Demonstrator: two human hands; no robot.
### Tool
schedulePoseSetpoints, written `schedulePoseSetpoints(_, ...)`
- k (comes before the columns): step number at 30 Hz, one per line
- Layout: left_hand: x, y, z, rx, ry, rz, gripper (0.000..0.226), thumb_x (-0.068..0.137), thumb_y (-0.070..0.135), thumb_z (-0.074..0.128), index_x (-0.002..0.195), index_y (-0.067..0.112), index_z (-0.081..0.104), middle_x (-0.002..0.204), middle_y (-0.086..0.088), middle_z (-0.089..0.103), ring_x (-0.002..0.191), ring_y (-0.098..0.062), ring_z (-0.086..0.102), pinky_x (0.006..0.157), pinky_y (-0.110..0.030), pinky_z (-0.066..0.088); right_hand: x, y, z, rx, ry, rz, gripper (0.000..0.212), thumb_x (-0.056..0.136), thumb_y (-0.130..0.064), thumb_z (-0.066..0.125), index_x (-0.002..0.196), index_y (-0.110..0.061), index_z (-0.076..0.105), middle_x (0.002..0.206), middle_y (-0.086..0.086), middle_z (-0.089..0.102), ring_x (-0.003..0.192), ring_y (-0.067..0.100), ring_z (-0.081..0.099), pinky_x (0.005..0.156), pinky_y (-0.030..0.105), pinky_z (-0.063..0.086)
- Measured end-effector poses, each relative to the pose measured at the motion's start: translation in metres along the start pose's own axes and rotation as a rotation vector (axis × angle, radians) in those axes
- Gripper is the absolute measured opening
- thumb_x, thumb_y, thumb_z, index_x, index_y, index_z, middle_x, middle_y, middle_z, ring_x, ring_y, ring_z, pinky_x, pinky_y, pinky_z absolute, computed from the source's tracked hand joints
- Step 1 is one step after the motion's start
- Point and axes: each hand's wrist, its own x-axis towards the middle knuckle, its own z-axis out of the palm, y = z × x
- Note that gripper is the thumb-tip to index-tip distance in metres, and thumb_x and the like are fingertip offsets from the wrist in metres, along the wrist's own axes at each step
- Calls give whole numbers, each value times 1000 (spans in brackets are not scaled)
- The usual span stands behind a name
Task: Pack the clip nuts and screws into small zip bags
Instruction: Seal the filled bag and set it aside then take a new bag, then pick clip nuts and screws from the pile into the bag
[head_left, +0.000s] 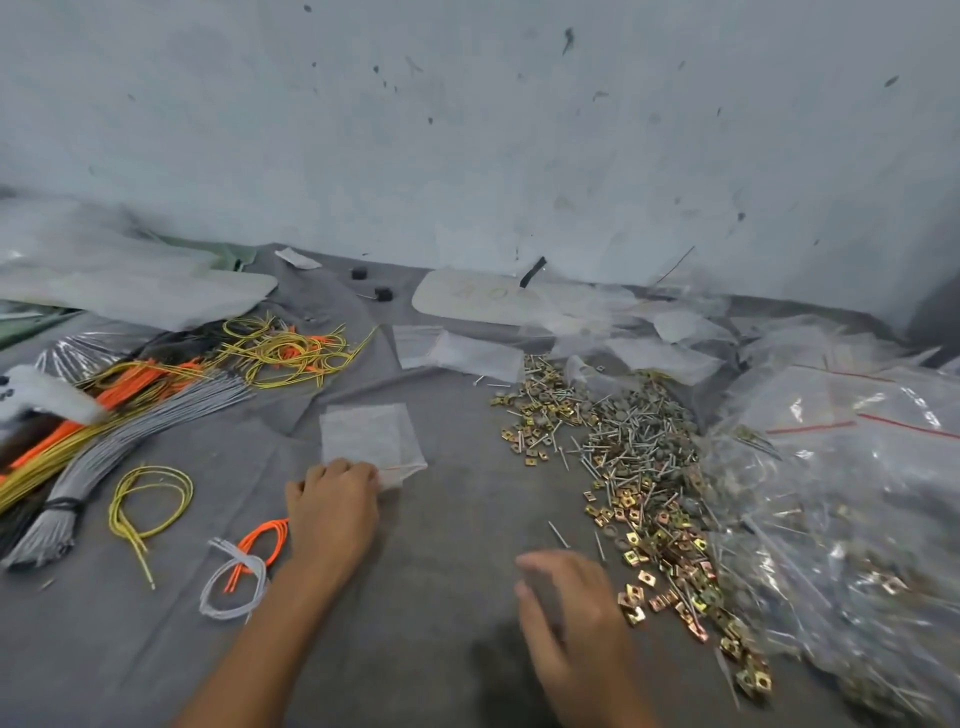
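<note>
1. My left hand (332, 506) sits in the lower middle of the frame. Its fingers are curled over the near edge of a small zip bag (371, 439), pinching it on the grey worktop (457, 519).
2. My right hand (569, 613) is blurred and hovers at the lower right, fingers spread, holding nothing.
3. Clip nuts (670, 561) and screws (623, 441) lie in a loose heap right of centre, against a large clear bag (857, 493).
4. Bundled wires (156, 395) fill the left.
</note>
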Motion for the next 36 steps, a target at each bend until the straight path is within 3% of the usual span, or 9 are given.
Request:
schedulePoseSetpoints(3, -3, -1, -5, -13, 5, 22, 32, 102, 24, 49, 130, 30, 65, 126, -3, 62, 116, -29, 51, 92, -39, 34, -11, -6, 23, 48, -53, -31, 21, 76, -10, 72, 95, -19, 74, 94, -10, 67, 89, 9, 59, 80, 22, 50)
schedulePoseSetpoints(7, -17, 9, -19, -263, 73, 91, 17, 94, 9, 63, 104, 14, 76, 94, -12, 65, 91, -37, 61, 78, -43, 46, -11, -6, 31, 79, -117, -13, 24, 80, -12, 71, 100, -24, 73, 95, -14, 66, 87, 8, 64, 78, 19, 51)
schedulePoseSetpoints(12, -54, 37, -16, -401, -12, 162, 7, 86, 18, 74, 90, 22, 71, 82, -1, 70, 79, -29, 68, 69, -39, 50, 9, -12, 40, 190, -273, 62, 35, 95, -15, 56, 126, -29, 65, 114, -12, 62, 105, 5, 61, 90, 22, 49)
schedulePoseSetpoints(16, -72, 48, -4, -404, -87, 236, 31, 87, 21, 68, 116, 31, 67, 96, 0, 74, 93, -29, 68, 72, -37, 48, 10, -12, 53, 121, -335, 78, 37, 98, -15, 50, 131, -23, 63, 117, -3, 62, 110, 16, 58, 99, 28, 44)
schedulePoseSetpoints(20, -77, 46, -4, -382, -59, 224, 47, 92, 24, 59, 133, 45, 56, 93, -3, 74, 89, -33, 68, 68, -39, 49, 4, -4, 61, -11, -275, 110, 23, 97, -20, 52, 109, -18, 71, 102, 1, 64, 97, 23, 56, 90, 33, 43)
schedulePoseSetpoints(25, -69, 37, -7, -443, 82, 37, 44, 92, 11, 61, 126, 38, 67, 90, -9, 76, 82, -39, 68, 67, -40, 48, 2, -3, 66, -80, -222, 112, 27, 97, -32, 48, 94, -19, 72, 95, -1, 60, 93, 20, 52, 87, 30, 41)
schedulePoseSetpoints(28, -76, 48, -4, -502, 34, 85, 37, 91, 8, 64, 121, 29, 71, 100, -6, 77, 89, -37, 71, 73, -41, 52, 1, -2, 64, -79, -237, 119, 35, 97, -37, 43, 97, -19, 72, 98, 0, 60, 94, 20, 52, 88, 30, 42)
schedulePoseSetpoints(32, -84, 62, 5, -497, -60, 150, 39, 97, 26, 58, 133, 42, 59, 110, 0, 75, 101, -33, 68, 78, -39, 53, 4, -4, 60, -30, -290, 152, 38, 95, -36, 41, 104, -18, 72, 107, -1, 59, 100, 19, 52, 92, 26, 40)
schedulePoseSetpoints(36, -82, 65, 13, -506, -87, 147, 44, 95, 18, 55, 132, 43, 60, 120, 3, 72, 107, -29, 66, 81, -38, 51, 11, 4, 40, -5, -116, 196, 19, 93, -31, 50, 104, -29, 65, 106, -12, 57, 99, 11, 51, 89, 22, 41)
